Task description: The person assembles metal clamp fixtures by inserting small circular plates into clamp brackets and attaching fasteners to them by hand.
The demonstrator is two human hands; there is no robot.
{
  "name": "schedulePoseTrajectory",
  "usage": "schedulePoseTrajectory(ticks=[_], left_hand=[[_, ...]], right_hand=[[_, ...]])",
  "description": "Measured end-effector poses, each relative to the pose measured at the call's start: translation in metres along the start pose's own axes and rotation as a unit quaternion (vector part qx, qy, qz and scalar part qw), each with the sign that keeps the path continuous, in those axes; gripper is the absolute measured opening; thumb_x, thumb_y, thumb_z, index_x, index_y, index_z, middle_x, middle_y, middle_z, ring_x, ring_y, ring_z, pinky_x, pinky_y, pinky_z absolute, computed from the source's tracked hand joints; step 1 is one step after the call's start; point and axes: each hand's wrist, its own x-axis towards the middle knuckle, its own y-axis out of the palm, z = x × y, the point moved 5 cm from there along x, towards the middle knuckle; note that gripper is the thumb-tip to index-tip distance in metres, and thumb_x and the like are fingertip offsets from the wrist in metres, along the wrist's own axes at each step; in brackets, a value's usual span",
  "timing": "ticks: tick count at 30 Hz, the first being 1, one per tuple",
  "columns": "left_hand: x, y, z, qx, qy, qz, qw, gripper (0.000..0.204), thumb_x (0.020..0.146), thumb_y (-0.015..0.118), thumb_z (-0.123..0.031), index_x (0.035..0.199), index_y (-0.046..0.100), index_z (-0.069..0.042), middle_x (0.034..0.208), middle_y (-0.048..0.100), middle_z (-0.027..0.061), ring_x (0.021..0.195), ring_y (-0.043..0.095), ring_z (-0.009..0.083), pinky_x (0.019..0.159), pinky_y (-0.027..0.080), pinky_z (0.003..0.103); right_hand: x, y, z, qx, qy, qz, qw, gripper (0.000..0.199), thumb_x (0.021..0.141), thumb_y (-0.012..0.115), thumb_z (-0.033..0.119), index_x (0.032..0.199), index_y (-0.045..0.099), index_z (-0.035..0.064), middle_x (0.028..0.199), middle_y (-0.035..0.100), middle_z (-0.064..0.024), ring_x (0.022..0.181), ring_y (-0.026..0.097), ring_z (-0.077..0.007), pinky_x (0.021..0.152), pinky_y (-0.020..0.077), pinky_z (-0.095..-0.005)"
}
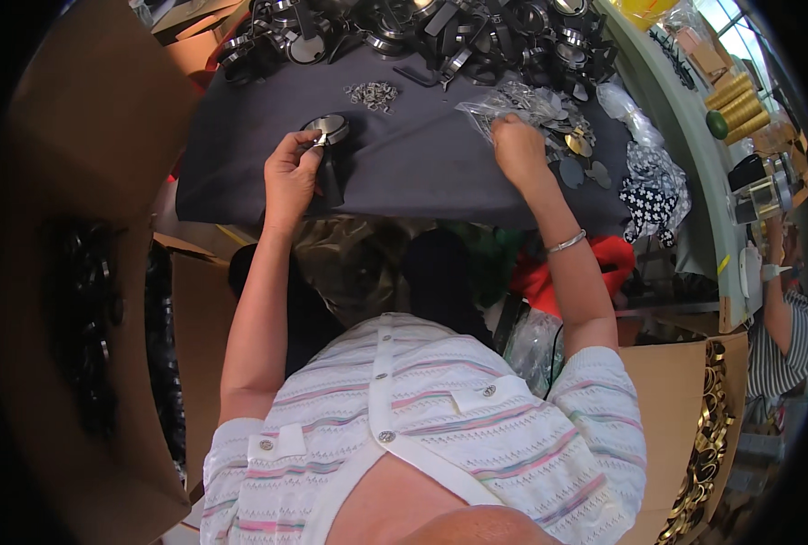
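My left hand (pixel 288 182) is closed, thumb and fingers pinching a watch (pixel 331 125) with a round silver case and a dark strap that hangs down, over the left part of the grey cloth-covered table (pixel 413 173). My right hand (pixel 519 150) is curled shut at the near edge of a clear plastic bag (pixel 519 96) of small metal parts; its fingertips are hidden. Close by it lie a gold disc (pixel 578 143) and several grey discs (pixel 571 172). A small heap of metal rings (pixel 372 94) sits beyond the watch.
Many dark-strapped watches (pixel 388 44) are heaped along the table's far side. A flower-patterned black-and-white cloth (pixel 651 186) lies at the right edge. Cardboard boxes stand at left (pixel 200 318) and right (pixel 649 391), the right one beside gold bands (pixel 711 427). Far right, another person's arm (pixel 774 300) shows.
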Motion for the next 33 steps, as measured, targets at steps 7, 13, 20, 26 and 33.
schedulePoseTrajectory(ticks=[7, 13, 20, 26, 33], left_hand=[[0.003, 0.002, 0.002, -0.016, -0.008, -0.004, 1.0, 0.016, 0.085, 0.053, -0.004, 0.1, 0.059, -0.002, 0.072, 0.055, -0.0015, 0.052, 0.046, 0.0031, 0.042, 0.039, 0.019], [0.011, -0.004, -0.004, -0.002, 0.025, -0.012, 1.0, 0.012, 0.085, 0.053, -0.005, 0.094, 0.061, -0.004, 0.069, 0.054, -0.0024, 0.052, 0.045, 0.0026, 0.042, 0.038, 0.019], [0.002, 0.001, 0.001, 0.012, 0.064, -0.039, 0.997, 0.012, 0.081, 0.053, -0.003, 0.09, 0.061, -0.003, 0.062, 0.054, -0.0004, 0.048, 0.045, 0.0037, 0.042, 0.037, 0.022], [-0.008, 0.003, -0.001, -0.011, -0.004, -0.017, 1.0, 0.018, 0.083, 0.053, -0.004, 0.1, 0.057, -0.003, 0.064, 0.054, -0.0006, 0.047, 0.045, 0.0046, 0.042, 0.039, 0.022], [0.0, 0.001, 0.001, 0.001, 0.005, -0.008, 1.0, 0.019, 0.084, 0.053, -0.004, 0.103, 0.056, -0.003, 0.07, 0.056, 0.0002, 0.05, 0.046, 0.005, 0.043, 0.041, 0.022]], right_hand=[[0.015, 0.0, 0.007, -0.083, -0.018, 0.091, 0.992, 0.01, 0.074, 0.054, 0.004, 0.075, 0.064, 0.0004, 0.082, 0.063, -0.0186, 0.074, 0.064, -0.0348, 0.063, 0.0526, -0.0407], [0.027, 0.004, 0.018, -0.103, -0.021, 0.086, 0.991, 0.011, 0.076, 0.053, 0.006, 0.075, 0.064, 0.0019, 0.082, 0.063, -0.0189, 0.073, 0.064, -0.0336, 0.063, 0.0517, -0.0431], [0.03, 0.008, 0.031, -0.171, -0.014, 0.194, 0.966, 0.012, 0.076, 0.055, 0.005, 0.076, 0.068, 0.0049, 0.081, 0.066, -0.0139, 0.079, 0.066, -0.0292, 0.067, 0.0532, -0.0379], [0.03, 0.016, 0.02, -0.193, -0.068, 0.203, 0.958, 0.01, 0.075, 0.058, 0.006, 0.075, 0.068, 0.004, 0.08, 0.066, -0.0156, 0.077, 0.066, -0.0299, 0.067, 0.0531, -0.039], [0.026, 0.017, 0.012, -0.193, -0.095, 0.126, 0.968, 0.007, 0.074, 0.057, 0.006, 0.076, 0.063, 0.003, 0.077, 0.065, -0.0127, 0.072, 0.066, -0.0268, 0.062, 0.0533, -0.0357]])
